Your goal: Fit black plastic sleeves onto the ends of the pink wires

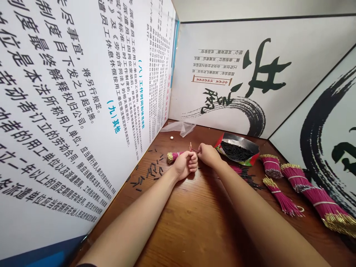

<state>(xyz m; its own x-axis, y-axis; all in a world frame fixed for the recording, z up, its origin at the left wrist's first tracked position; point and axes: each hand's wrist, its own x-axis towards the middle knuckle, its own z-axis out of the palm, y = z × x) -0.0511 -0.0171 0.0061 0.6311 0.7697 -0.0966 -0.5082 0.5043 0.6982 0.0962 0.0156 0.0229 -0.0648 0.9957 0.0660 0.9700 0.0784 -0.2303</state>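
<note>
Along the worktop's [194,222] left edge, below the printed board [69,92], short black sleeves [151,171] lie loose; a nudge of the forearm could sweep them off. The left hand [185,165] is curled into a fist around a pink wire bundle [174,156], its gold tips pointing left. The right hand [208,154] touches it, fingers pinching 1 thin wire [193,149]; if that pinch slackens, the wire could slip away. Near the far edge an open pouch [237,148] of black pieces could tip. Toward the right edge lie more tied bundles [314,193].
</note>
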